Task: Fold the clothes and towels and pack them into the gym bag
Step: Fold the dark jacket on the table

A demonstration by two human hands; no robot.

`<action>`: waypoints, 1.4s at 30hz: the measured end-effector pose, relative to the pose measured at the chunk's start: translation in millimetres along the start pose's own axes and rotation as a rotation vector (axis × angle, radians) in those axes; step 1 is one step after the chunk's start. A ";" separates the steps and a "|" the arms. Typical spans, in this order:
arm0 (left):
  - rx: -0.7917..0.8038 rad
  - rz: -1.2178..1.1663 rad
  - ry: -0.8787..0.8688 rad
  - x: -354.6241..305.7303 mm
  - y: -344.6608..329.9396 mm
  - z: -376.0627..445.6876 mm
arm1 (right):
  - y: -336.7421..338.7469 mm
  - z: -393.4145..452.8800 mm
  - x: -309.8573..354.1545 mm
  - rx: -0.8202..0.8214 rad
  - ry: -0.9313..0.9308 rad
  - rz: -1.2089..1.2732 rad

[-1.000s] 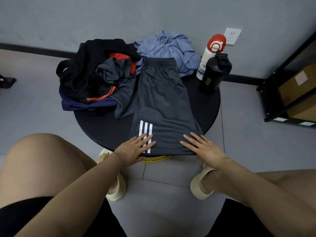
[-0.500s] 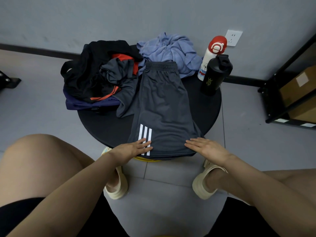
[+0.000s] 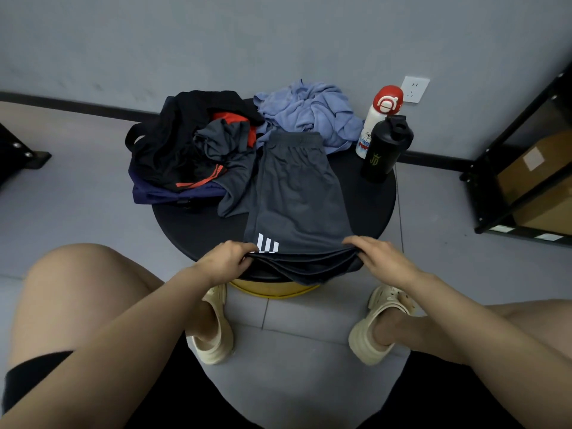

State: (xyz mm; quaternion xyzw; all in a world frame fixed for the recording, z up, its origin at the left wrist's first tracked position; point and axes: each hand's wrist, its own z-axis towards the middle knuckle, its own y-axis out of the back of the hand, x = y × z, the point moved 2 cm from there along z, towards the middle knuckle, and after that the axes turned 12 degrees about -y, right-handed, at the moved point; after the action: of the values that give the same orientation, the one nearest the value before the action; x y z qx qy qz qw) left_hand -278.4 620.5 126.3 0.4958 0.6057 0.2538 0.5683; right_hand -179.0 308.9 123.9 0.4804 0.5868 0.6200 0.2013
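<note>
nearest, the left hand (image 3: 227,258) and right hand (image 3: 379,258) each pinch a corner of the hem of the grey shorts (image 3: 297,196), fingers curled over the cloth with the thumbs tucked under it. the shorts lie flat along the middle of the round black counter (image 3: 368,205), hem at the near rim and lifted slightly, waistband at the far end. the cloth looks thin, light and slick; it should drape and slide rather than hold a crease, so a grip at both hem corners, kept level, seems the sound place to carry the hem over toward the waistband. several layers show at the hem, but how many is hard to tell.

left of the shorts sits a dark heap (image 3: 185,150) of black, navy and orange-trimmed cloth; whether the gym bag is part of it i cannot tell, though a strap-like loop shows at its left edge. behind lies a crumpled blue cloth (image 3: 309,113), towel or shirt unclear. at the far right stand a black bottle (image 3: 387,147) and, touching behind it, a white bottle (image 3: 376,125), partly hidden.
</note>
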 end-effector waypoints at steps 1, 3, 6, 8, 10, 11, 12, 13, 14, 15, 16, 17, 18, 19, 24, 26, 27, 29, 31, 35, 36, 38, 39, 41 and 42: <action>0.013 -0.034 0.005 -2.1 4.5 -1.1 | 4.5 -0.1 1.8 0.009 -0.008 0.054; 0.020 -0.115 0.011 -5.1 14.8 -3.3 | 14.7 0.7 4.5 0.062 -0.028 0.142; -0.003 -0.182 0.019 -8.7 31.7 -4.1 | 29.5 3.1 8.0 0.135 -0.073 0.297; -0.048 -0.210 0.035 -8.3 42.6 -2.1 | 36.6 4.6 9.5 0.143 -0.123 0.415; -0.112 -0.267 0.068 -7.2 51.7 1.0 | 39.8 7.1 9.7 0.123 -0.152 0.485; -0.147 -0.295 0.089 -6.5 55.4 3.1 | 40.7 9.2 9.2 0.108 -0.166 0.511; -0.177 -0.316 0.109 -5.6 58.3 5.3 | 41.4 11.9 8.0 0.094 -0.189 0.531; -0.195 -0.333 0.128 -4.4 60.1 8.0 | 41.8 15.2 6.3 0.084 -0.222 0.550; -0.201 -0.342 0.145 -3.1 61.2 11.2 | 41.9 19.0 4.4 0.079 -0.259 0.569; -0.197 -0.345 0.160 -1.4 61.7 15.2 | 41.8 23.0 2.7 0.078 -0.294 0.586; -0.183 -0.344 0.178 0.4 61.6 19.6 | 40.9 27.2 1.2 0.080 -0.329 0.600; -0.168 -0.342 0.201 2.6 61.3 24.3 | 39.5 31.6 -0.2 0.081 -0.366 0.612; -0.167 -0.344 0.228 4.7 61.0 29.3 | 37.4 36.2 -1.4 0.077 -0.408 0.625; -0.187 -0.350 0.258 7.7 60.6 34.3 | 35.1 40.2 -2.2 0.068 -0.452 0.645; -0.391 -0.484 0.405 17.4 53.4 52.9 | 22.9 51.1 -3.1 0.152 -0.590 0.886; -0.346 -0.682 0.421 16.3 43.5 58.5 | 17.1 54.4 -2.3 0.208 -0.548 0.787; -0.308 -0.734 0.420 15.8 38.8 61.1 | 13.1 56.3 -2.0 0.209 -0.534 0.699; -0.273 -0.706 0.401 17.2 32.9 65.0 | 5.5 59.7 -3.4 0.140 -0.531 0.552; -0.323 -0.685 0.360 18.6 32.3 66.0 | 3.0 61.2 -6.0 0.029 -0.546 0.584; -0.467 -0.683 0.311 23.6 33.1 61.1 | 8.3 58.6 -11.5 -0.102 -0.548 0.833; -0.479 -0.663 0.313 25.0 32.7 58.4 | 9.8 57.3 -13.5 -0.121 -0.558 0.878; -0.487 -0.636 0.327 28.5 30.9 51.7 | 11.9 52.6 -18.7 -0.137 -0.599 0.960; -0.484 -0.624 0.336 29.7 30.0 47.9 | 12.6 49.8 -21.7 -0.138 -0.622 0.985; -0.461 -0.617 0.339 28.9 28.4 40.4 | 13.2 43.8 -26.0 -0.127 -0.654 1.007; -0.449 -0.627 0.335 27.3 28.0 37.0 | 13.4 41.0 -27.0 -0.115 -0.659 1.015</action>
State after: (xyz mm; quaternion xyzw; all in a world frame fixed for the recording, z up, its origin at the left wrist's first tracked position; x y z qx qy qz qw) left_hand -231.2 645.9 130.4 0.1031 0.7411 0.2712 0.6054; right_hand -128.4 305.7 120.4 0.8552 0.1571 0.4878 0.0773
